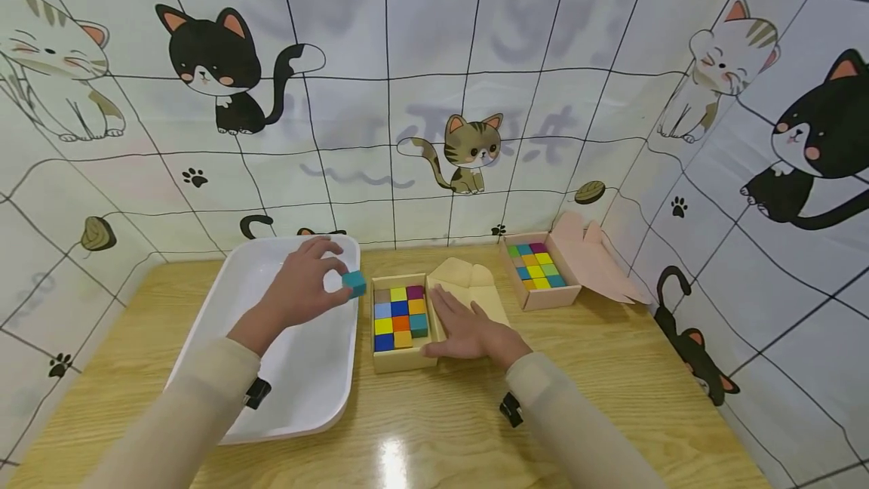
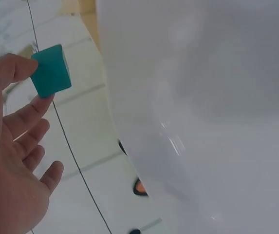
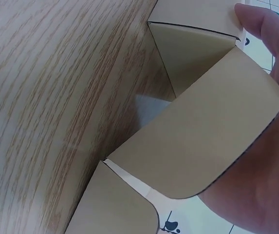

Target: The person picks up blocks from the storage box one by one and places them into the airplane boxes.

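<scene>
My left hand pinches a teal cube between thumb and fingertips, above the right rim of the white tray. In the left wrist view the cube sits at the tips, the other fingers loosely bent. Right of the tray stands a cream cardboard box with rows of coloured cubes inside and a gap at its front right corner. My right hand lies with fingers extended on the box's opened lid, its thumb at the box's right wall. In the right wrist view, lid flaps partly cover that hand.
A pink box of coloured cubes stands at the back right, its lid folded out to the right. All stand on a wooden table. Cat-printed cloth hangs behind and at both sides.
</scene>
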A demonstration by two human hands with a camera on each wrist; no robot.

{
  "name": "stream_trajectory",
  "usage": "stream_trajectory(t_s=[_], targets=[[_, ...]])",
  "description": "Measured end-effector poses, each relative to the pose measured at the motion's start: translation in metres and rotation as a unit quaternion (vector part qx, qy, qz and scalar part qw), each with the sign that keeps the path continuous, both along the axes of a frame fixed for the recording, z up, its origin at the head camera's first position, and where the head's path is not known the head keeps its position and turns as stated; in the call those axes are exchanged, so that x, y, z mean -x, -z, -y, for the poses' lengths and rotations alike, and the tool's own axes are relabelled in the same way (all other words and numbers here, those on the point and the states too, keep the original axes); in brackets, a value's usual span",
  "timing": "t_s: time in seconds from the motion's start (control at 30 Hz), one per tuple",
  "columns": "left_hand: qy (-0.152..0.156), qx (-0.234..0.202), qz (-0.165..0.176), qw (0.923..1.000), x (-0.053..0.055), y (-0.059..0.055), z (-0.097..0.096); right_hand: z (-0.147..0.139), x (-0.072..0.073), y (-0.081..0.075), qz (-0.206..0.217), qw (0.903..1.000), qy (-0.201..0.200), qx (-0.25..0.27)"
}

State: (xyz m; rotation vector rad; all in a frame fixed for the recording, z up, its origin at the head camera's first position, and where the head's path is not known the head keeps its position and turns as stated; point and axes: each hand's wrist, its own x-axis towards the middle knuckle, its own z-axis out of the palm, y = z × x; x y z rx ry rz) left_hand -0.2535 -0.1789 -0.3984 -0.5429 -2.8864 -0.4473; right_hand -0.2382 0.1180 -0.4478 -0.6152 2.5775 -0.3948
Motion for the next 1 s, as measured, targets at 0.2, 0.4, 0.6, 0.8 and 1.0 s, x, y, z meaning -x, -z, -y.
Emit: stream_trajectory(t_s=[0.2, 0.4, 0.6, 0.8, 1.0], targets=[[0.066, -0.008, 0.021, 0.9975, -0.009, -0.001, -0.035, 0.0, 0.001, 0.001, 0.005, 1.0, 0.003, 0.003], [0.123, -0.011, 0.023, 0.9921, -0.009, 0.01, -0.056, -0.001, 0.001, 0.0, 0.007, 0.9998, 0.003, 0.016], [0.161, -0.002, 0.034, 0.9863, -0.008, 0.02, -0.073, -0.002, 0.001, -0.001, 0.003, 0.9998, 0.001, 0.02], [0.164, 0.012, 0.074, 0.9835, -0.01, 0.029, -0.085, -0.001, 0.001, -0.002, 0.003, 0.9998, -0.002, 0.018], [0.175, 0.012, 0.082, 0.9811, -0.011, 0.034, -0.089, 0.0, 0.001, -0.003, 0.005, 0.9998, 0.001, 0.019]])
